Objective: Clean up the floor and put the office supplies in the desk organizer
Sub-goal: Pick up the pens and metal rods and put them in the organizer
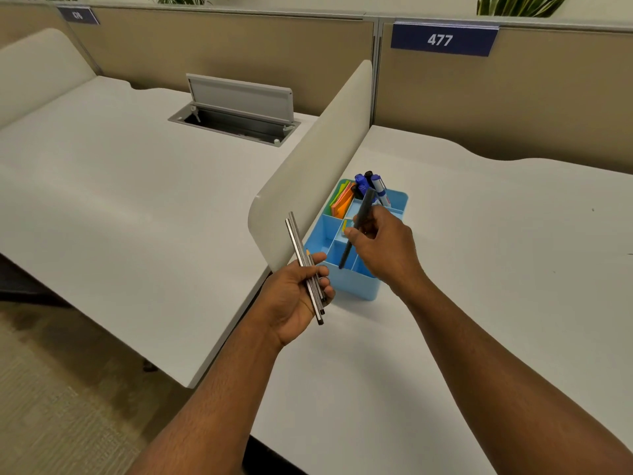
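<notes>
Pencils in the left hand, a dark pen going into the blue desk organizer on a white worktop.

Lettering: a blue plate (444, 39) on the partition behind reads "477"; a second plate (78, 16) at upper left is too blurred to read. The desk organizer (356, 282) stands on the worktop (479, 269) just beside a pale divider panel (308, 166), with blue markers (371, 185) upright in its far compartment and orange and green sticky notes (340, 202) in the far left one. The right hand (383, 245) pinches the pen (356, 228) between thumb and curled fingers; its long axis is steep, the lower tip down in a near compartment and the top tilted away to the right. The left hand (294, 299) has its fingers curled round a bundle of pencils (305, 265), which runs from lower right up and away to the left, near the organizer's front corner.
</notes>
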The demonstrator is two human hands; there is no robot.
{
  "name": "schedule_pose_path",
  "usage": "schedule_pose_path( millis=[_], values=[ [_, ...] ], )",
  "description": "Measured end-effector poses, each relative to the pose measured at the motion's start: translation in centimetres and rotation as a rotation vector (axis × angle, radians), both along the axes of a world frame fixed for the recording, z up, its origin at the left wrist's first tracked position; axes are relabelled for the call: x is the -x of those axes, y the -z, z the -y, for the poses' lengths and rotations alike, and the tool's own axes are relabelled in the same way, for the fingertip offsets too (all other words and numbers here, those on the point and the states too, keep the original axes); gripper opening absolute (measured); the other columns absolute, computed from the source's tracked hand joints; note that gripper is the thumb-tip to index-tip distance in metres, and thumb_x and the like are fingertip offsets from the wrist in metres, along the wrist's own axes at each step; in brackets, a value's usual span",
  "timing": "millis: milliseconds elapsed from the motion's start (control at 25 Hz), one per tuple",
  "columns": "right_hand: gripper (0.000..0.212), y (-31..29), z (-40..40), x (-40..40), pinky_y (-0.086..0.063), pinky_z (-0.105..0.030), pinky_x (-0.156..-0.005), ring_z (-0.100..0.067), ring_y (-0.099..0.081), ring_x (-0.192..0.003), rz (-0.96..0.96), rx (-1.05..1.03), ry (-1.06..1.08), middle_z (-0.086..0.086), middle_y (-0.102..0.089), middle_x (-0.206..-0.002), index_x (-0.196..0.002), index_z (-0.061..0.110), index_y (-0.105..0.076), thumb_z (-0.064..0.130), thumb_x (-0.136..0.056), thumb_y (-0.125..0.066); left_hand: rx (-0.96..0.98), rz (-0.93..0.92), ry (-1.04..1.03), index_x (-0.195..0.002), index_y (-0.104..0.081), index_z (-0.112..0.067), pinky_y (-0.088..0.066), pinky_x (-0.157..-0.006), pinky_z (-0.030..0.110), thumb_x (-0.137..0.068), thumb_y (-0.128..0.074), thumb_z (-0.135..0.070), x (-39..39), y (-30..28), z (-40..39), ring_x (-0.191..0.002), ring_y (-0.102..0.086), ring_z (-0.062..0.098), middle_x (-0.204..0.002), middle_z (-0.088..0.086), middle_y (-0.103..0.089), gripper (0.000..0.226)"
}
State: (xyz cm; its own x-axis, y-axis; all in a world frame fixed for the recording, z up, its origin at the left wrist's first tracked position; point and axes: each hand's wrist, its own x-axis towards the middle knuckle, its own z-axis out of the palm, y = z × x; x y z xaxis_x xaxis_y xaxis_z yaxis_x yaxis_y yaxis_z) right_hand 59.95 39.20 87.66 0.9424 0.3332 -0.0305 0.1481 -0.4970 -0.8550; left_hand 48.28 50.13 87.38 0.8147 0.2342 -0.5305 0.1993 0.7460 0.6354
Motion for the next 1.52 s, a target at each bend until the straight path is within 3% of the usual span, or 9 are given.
schedule_pose_path(
  millis=[120, 240, 520, 800, 1000, 1200, 1280, 1400, 1520],
  values=[
    [0.03, 0.1, -0.2, -0.1, -0.042, -0.017, -0.068, -0.008, -0.055, -0.088, 0.08, 0.04, 0.005, 0.0, -0.066, -0.106, -0.117, 0.017, -0.056, 0.029, -0.09, -0.064, -0.043, -0.036, -0.029, -0.118, -0.056, -0.002, -0.053, -0.059, 0.025, -0.097, -0.042, -0.005, 0.0, 0.0, 0.0, -0.062, -0.055, 0.013, -0.074, 0.007, -0.059, 0.025],
    [0.034, 0.0, 0.1, -0.1, -0.048, -0.025, -0.071, -0.014, -0.058, -0.088, 0.175, 0.172, -0.02, -0.004, -0.067, -0.11, -0.12, 0.017, -0.052, 0.028, -0.09, -0.064, -0.049, -0.051, -0.038, -0.118, -0.056, -0.003, -0.054, -0.059, 0.026, -0.098, -0.042, -0.006, 0.0, 0.0, 0.1, -0.062, -0.055, 0.014, -0.074, 0.008, -0.059, 0.024],
    [0.024, -0.7, 2.8, 0.8, -0.049, -0.025, -0.066, -0.014, -0.06, -0.075, 0.261, 0.116, 0.081, 0.006, -0.059, -0.087, -0.111, 0.018, -0.052, 0.029, -0.091, -0.061, -0.028, -0.035, -0.043, -0.115, -0.058, -0.003, -0.058, -0.061, 0.028, -0.098, -0.044, -0.005, -0.1, 0.1, 0.1, -0.064, -0.061, 0.016, -0.073, 0.008, -0.065, 0.022],
    [0.032, 0.4, 2.8, 1.0, -0.04, -0.026, -0.07, -0.016, -0.054, -0.09, 0.119, 0.463, -0.123, -0.006, -0.064, -0.109, -0.115, 0.016, -0.055, 0.033, -0.09, -0.063, -0.039, -0.024, -0.024, -0.115, -0.059, -0.004, -0.06, -0.064, 0.033, -0.096, -0.049, -0.005, -0.5, 0.2, 0.4, -0.073, -0.07, 0.022, -0.084, 0.013, -0.07, 0.022],
    [0.025, -0.6, 2.5, 2.0, -0.036, -0.019, -0.062, -0.007, -0.051, -0.076, 0.34, 0.252, -0.02, 0.002, -0.061, -0.092, -0.101, 0.021, -0.064, 0.042, -0.089, -0.06, -0.057, 0.031, 0.088, -0.12, -0.057, -0.005, -0.059, -0.072, 0.034, -0.097, -0.047, -0.005, -0.6, 0.1, 0.4, -0.096, -0.071, 0.027, -0.105, 0.016, -0.073, 0.025],
    [0.019, -1.8, 1.8, 1.9, -0.054, -0.027, -0.067, -0.012, -0.064, -0.077, -0.172, 0.072, -0.233, 0.002, -0.068, -0.082, -0.09, 0.022, -0.069, 0.04, -0.084, -0.069, -0.148, 0.081, 0.275, -0.122, -0.057, -0.006, -0.058, -0.081, 0.035, -0.1, -0.042, -0.005, -0.4, 0.5, 0.8, -0.108, -0.067, 0.029, -0.115, 0.016, -0.07, 0.026],
    [0.013, -2.0, 1.9, 1.7, -0.051, -0.02, -0.059, -0.009, -0.066, -0.071, -0.314, 0.026, -0.288, 0.002, -0.068, -0.079, -0.088, 0.02, -0.069, 0.032, -0.083, -0.071, -0.197, 0.072, 0.317, -0.12, -0.058, -0.006, -0.058, -0.082, 0.034, -0.099, -0.045, -0.006, -0.3, 0.6, 0.6, -0.108, -0.067, 0.03, -0.114, 0.015, -0.07, 0.025],
    [0.006, -1.9, 2.0, 1.4, -0.044, -0.013, -0.051, -0.003, -0.061, -0.064, -0.364, -0.108, -0.248, 0.008, -0.067, -0.075, -0.082, 0.022, -0.069, 0.027, -0.084, -0.071, -0.187, 0.066, 0.288, -0.119, -0.059, -0.005, -0.058, -0.082, 0.034, -0.098, -0.046, -0.009, -0.3, 0.6, 0.3, -0.107, -0.067, 0.031, -0.114, 0.019, -0.069, 0.024],
    [0.006, -1.8, 1.9, 0.6, -0.049, -0.02, -0.059, -0.005, -0.062, -0.07, -0.202, -0.23, -0.039, 0.01, -0.066, -0.08, -0.087, 0.023, -0.068, 0.029, -0.086, -0.068, -0.31, 0.048, 0.123, -0.113, -0.061, -0.01, -0.055, -0.091, 0.032, -0.1, -0.044, -0.014, -0.9, 0.4, -0.1, -0.11, -0.066, 0.025, -0.115, 0.014, -0.07, 0.021]
  ],
)
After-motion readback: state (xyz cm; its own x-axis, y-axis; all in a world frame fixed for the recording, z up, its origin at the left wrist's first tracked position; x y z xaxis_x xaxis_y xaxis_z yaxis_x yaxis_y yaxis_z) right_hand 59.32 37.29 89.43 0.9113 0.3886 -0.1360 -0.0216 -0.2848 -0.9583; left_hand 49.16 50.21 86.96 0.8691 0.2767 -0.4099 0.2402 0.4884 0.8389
